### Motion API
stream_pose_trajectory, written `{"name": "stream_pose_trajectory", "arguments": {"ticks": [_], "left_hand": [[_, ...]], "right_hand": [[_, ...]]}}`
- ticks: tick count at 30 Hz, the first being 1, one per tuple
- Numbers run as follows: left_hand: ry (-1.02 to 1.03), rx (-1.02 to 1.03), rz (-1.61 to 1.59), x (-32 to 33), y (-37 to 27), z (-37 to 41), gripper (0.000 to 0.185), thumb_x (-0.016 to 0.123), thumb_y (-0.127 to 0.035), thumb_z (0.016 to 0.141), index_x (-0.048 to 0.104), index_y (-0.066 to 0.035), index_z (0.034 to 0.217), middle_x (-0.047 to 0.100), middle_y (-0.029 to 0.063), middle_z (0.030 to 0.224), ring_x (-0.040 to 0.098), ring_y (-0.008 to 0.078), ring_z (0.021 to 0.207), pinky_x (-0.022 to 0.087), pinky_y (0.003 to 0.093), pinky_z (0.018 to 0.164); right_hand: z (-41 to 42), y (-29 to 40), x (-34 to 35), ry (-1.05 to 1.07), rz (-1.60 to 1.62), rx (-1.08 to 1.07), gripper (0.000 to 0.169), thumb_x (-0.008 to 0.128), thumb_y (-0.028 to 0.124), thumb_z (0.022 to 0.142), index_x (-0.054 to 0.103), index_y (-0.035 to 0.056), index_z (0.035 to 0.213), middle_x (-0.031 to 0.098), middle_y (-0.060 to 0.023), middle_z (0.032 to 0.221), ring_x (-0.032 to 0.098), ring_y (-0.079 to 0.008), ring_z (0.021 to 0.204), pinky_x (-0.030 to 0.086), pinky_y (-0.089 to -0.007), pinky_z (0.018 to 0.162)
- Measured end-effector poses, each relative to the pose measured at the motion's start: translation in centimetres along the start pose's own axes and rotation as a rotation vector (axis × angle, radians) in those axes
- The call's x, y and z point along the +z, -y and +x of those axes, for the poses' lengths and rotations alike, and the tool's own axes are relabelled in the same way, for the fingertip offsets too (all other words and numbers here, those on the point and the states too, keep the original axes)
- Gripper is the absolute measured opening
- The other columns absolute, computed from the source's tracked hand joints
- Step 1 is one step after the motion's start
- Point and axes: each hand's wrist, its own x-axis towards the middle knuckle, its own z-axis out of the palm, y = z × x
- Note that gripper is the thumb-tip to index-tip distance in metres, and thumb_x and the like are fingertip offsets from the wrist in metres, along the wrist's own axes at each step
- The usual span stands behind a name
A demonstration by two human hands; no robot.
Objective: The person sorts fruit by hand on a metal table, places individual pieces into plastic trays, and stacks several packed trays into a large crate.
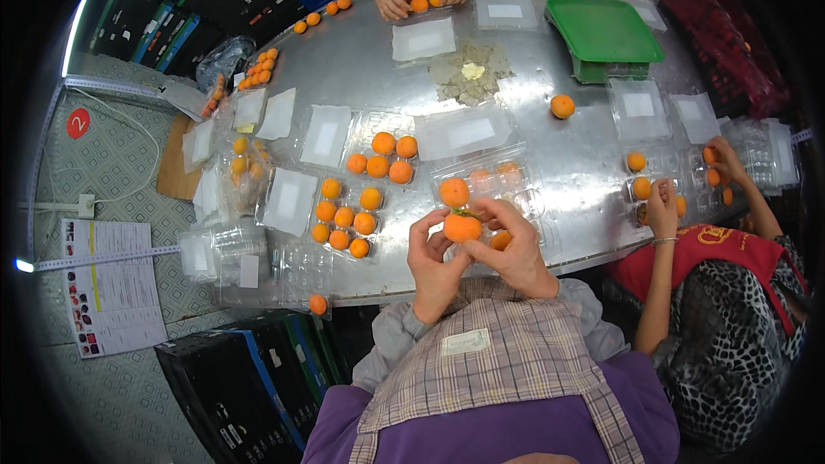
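Observation:
Between the fingertips of both hands I hold an orange persimmon [462, 228] with its green calyx at the top. My left hand [437, 264] grips its left side, and my right hand [515, 250] has thumb and fingers on its right. Beneath them lies a clear plastic clamshell tray [536, 201], partly hidden by my hands. Another persimmon [454, 192] sits just beyond my fingers, and more fruit shows through the tray's plastic. A persimmon [500, 240] peeks out behind my right fingers. To the left, a moulded tray [353, 200] carries several persimmons.
The metal table [380, 87] holds further trays and white foam pads [290, 201]. A green lidded container [602, 29] stands at the back right. One co-worker's hands [393, 1] handle fruit across the table; another's hand [662, 209] works at right. Black crates [238, 386] stand at lower left.

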Motion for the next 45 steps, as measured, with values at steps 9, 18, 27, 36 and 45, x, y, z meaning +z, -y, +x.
{"name": "stream_pose_trajectory", "arguments": {"ticks": [9,18,27,36,45], "left_hand": [[-0.082,-0.061,-0.022,-0.1,-1.1,0.5,0.060,0.082,0.008,0.083,0.046,0.000,0.130,0.057,0.0144,0.131,0.069,0.0237,0.114,0.061,0.0329,0.095],[-0.089,0.019,0.076,-0.8,-0.8,0.5,0.061,0.084,0.008,0.081,0.048,-0.001,0.130,0.062,0.0134,0.126,0.069,0.0217,0.113,0.059,0.0337,0.097],[-0.101,0.057,0.112,-0.8,-0.5,0.6,0.063,0.084,0.008,0.080,0.049,-0.001,0.132,0.065,0.0135,0.123,0.069,0.0207,0.111,0.058,0.0326,0.097],[-0.023,0.019,0.172,-0.8,-0.8,0.6,0.064,0.085,0.007,0.078,0.050,0.000,0.131,0.059,0.0113,0.128,0.068,0.0196,0.109,0.059,0.0344,0.097],[0.077,-0.079,0.142,-0.3,-1.4,0.4,0.073,0.087,0.002,0.074,0.054,-0.004,0.139,0.057,0.0082,0.131,0.067,0.0162,0.103,0.057,0.0317,0.091]], "right_hand": [[-1.5,-0.9,-0.3,-0.071,-0.555,-0.496,0.039,0.079,0.021,0.075,0.078,0.0141,0.114,0.064,-0.0020,0.105,0.056,-0.0230,0.098,0.040,-0.0385,0.087],[-1.5,-1.2,0.1,-0.041,-0.540,-0.540,0.040,0.078,0.017,0.076,0.079,0.0135,0.115,0.065,-0.0014,0.102,0.057,-0.0229,0.094,0.040,-0.0392,0.086],[-1.6,-1.1,0.0,-0.013,-0.519,-0.525,0.038,0.077,0.014,0.076,0.078,0.0105,0.114,0.065,-0.0020,0.102,0.058,-0.0227,0.094,0.041,-0.0381,0.086],[-0.7,-1.1,-0.5,0.056,-0.027,-0.013,0.059,0.081,0.018,0.084,0.063,0.0046,0.138,0.067,-0.0098,0.119,0.063,-0.0258,0.117,0.052,-0.0381,0.098],[0.6,-2.9,-2.5,0.173,0.524,0.418,0.052,0.072,0.024,0.100,0.055,-0.0001,0.143,0.066,-0.0108,0.132,0.066,-0.0179,0.117,0.056,-0.0317,0.096]]}}
